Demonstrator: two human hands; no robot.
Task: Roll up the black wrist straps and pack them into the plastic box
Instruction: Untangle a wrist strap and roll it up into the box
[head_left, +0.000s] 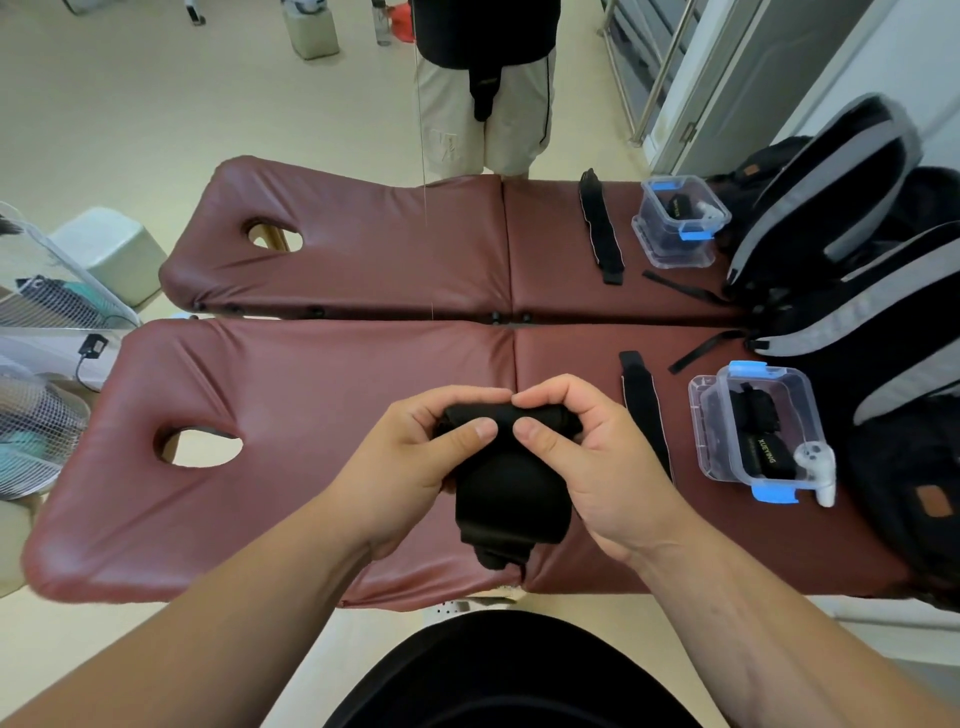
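A black wrist strap (511, 499) lies partly rolled on the maroon padded table (291, 395), its roll at the far end. My left hand (415, 457) and my right hand (587, 457) both grip that roll, thumbs on top and fingers curled over it. Another black strap (644, 410) lies flat just right of my right hand. Further right stands the clear plastic box (758, 431) with blue latches, lid off, holding rolled black straps.
A white controller (821, 467) leans on the box's near right corner. Black and grey backpacks (852, 291) crowd the table's right end. A mirror behind shows the table, the box and a person's reflection. Fans stand at the left.
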